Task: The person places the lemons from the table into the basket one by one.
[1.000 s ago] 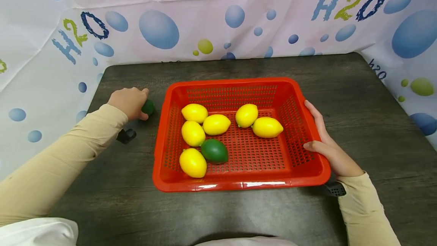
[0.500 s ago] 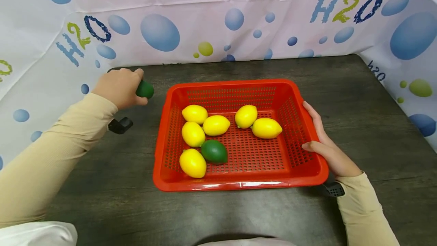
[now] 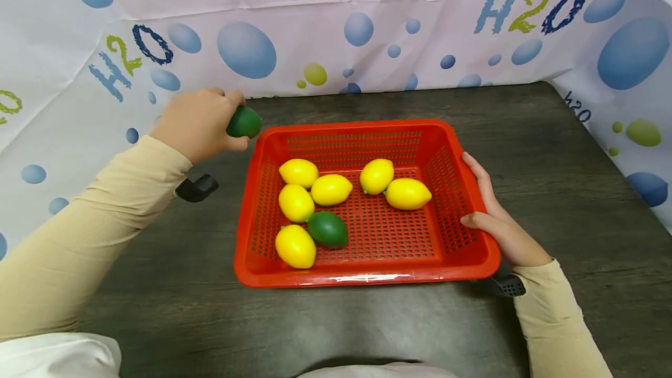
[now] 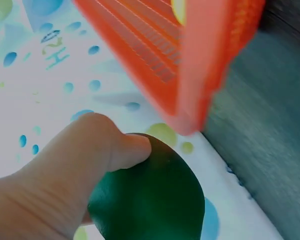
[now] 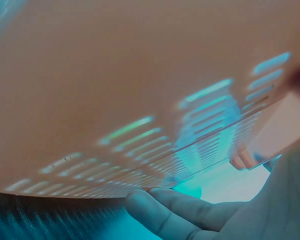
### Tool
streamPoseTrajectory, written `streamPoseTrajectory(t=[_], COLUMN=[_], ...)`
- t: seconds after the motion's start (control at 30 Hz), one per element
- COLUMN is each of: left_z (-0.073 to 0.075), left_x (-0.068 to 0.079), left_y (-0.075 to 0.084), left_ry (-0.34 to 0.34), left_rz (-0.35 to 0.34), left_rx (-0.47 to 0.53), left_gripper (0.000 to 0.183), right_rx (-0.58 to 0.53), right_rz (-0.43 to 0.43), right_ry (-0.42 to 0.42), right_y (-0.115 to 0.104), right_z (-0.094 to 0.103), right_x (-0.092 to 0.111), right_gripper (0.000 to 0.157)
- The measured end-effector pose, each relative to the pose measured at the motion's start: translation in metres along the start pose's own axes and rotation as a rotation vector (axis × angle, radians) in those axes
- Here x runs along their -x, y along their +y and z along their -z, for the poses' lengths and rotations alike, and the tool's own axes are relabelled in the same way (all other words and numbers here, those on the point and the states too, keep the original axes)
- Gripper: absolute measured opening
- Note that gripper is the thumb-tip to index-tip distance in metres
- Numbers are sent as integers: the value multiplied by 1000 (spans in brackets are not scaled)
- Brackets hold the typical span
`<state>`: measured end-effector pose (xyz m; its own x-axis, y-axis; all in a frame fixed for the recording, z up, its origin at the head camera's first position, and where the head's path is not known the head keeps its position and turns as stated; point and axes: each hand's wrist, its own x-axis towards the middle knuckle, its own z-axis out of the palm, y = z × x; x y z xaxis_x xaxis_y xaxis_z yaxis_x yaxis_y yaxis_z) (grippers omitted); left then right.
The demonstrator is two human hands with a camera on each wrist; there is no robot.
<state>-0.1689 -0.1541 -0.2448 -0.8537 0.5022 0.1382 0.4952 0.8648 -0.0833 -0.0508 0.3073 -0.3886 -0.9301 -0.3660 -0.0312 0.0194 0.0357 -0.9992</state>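
Note:
My left hand (image 3: 196, 124) holds a dark green lime (image 3: 245, 122) between thumb and fingers, up off the table just outside the basket's far left corner. In the left wrist view the thumb presses on the smooth lime (image 4: 157, 195), with the blurred red basket rim (image 4: 202, 65) beyond it. My right hand (image 3: 504, 223) grips the right side of the red plastic basket (image 3: 367, 278), thumb over the rim. Its fingers (image 5: 160, 212) lie along the slotted outer wall in the right wrist view. Several yellow lemons (image 3: 296, 247) and another green lime (image 3: 328, 229) lie in the basket.
The basket stands on a dark wood-grain table (image 3: 367, 325). A white sheet (image 3: 310, 22) printed with bubbles and "H2O" hangs behind the table and along its sides. Black straps with small devices (image 3: 196, 188) are on both wrists.
My left hand has picked the lime up from the table left of the basket, lifted it, then moved right towards the basket's far left corner. The right hand stays on the basket.

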Motion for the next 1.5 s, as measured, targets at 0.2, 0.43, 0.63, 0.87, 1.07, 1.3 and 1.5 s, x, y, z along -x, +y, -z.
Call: streamPoseTrajectory(t=[0.2,0.43,0.63,0.87,1.07,1.3,1.5], left_z=[6,4,0,-3,-5,-10,-14], left_x=[-4,-17,-22,-23,-26,-29,-30], left_y=[21,37,44,51,53,64,78], left_ry=[0,-17,-13,-24,-36,-44,-39], left_rz=[-34,-97,-119,-136,-141,-191,-271], left_rx=[23,31,40,50,42,12,1], left_gripper=[44,44,44,46,45,50,46], right_rx=[-5,17,16,13,1,-6,4], right_rz=[-31,-26,-20,-21,-21,-8,0], right_ry=[4,19,25,16,4,10,8], right_y=[0,-1,0,1,1,1,1], right_z=[1,3,3,3,1,0,0], right_x=[1,4,4,3,0,-2,-2], right_gripper=[98,97,98,98,98,98,98])
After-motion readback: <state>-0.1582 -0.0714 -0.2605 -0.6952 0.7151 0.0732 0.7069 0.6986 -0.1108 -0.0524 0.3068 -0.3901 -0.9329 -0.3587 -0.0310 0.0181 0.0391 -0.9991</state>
